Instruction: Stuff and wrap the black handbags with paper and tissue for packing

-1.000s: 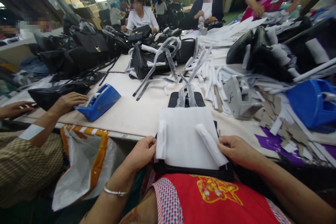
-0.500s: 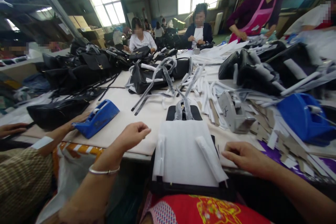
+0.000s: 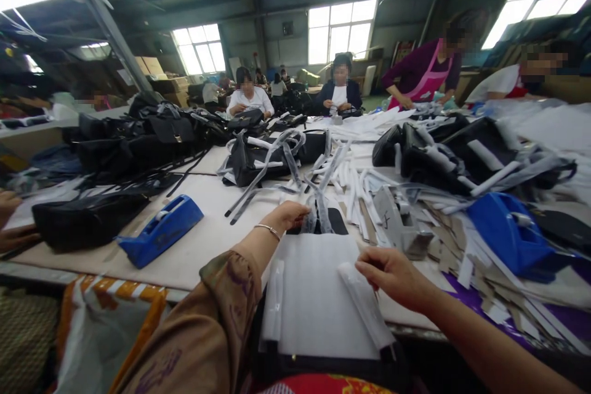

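A black bag (image 3: pixel 277 362) lies in front of my body, its face covered by a white foam sheet (image 3: pixel 314 295). Foam-wrapped strips (image 3: pixel 273 301) run down both sides of the sheet. Over the bag's top end, my left hand (image 3: pixel 294 215) has its fingers closed at the plastic-wrapped straps (image 3: pixel 322 209). My right hand (image 3: pixel 392 274) is curled beside the upper end of the right foam-wrapped strip (image 3: pixel 364 305). Whatever its fingers hold, if anything, is hidden.
Blue tape dispensers (image 3: pixel 161 231) stand left and right (image 3: pixel 508 234), with a grey one (image 3: pixel 399 221) nearer the middle. Black bags (image 3: pixel 258 160) and loose white foam strips (image 3: pixel 351 184) cover much of the table. Several people sit or stand around it.
My left hand has reached forward and right to the straps at the bag's top. My right hand has moved left over the foam-wrapped strip. The neighbour's arm has left the left tape dispenser.
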